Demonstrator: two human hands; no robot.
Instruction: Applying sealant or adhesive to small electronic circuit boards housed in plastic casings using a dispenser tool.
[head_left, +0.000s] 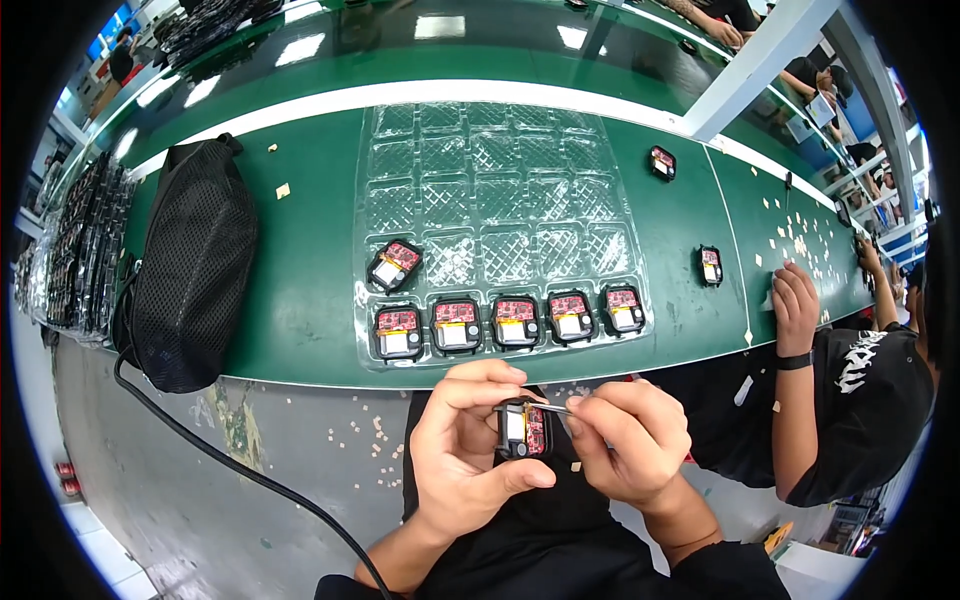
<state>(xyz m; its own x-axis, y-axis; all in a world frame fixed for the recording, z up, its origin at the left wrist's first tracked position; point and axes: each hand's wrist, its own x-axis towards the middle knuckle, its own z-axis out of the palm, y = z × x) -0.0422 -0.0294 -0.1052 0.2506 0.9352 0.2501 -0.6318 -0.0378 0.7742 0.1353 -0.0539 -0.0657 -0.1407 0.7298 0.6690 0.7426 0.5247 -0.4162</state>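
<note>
My left hand [462,450] grips a small black device casing [524,428] by its edges, over my lap just off the table's front edge. Inside the casing show a red circuit board and a white-silver block with yellow tape. Pinched between my right thumb and fingers is a thin metal tool that looks like tweezers [550,407]; my right hand [637,437] points its tip left, at the casing's upper part. Beyond my hands lies a clear plastic tray [497,205]. Similar casings sit along its near row, and one tilted casing [396,265] lies in the row behind.
A black mesh bag [195,260] lies on the green table [300,270], left of the tray, near a black cable [250,474]. Stacked trays [80,250] stand farther left. Two casings lie at right, near a co-worker's hand [795,310] and scattered paper bits. A white post [760,70] rises behind.
</note>
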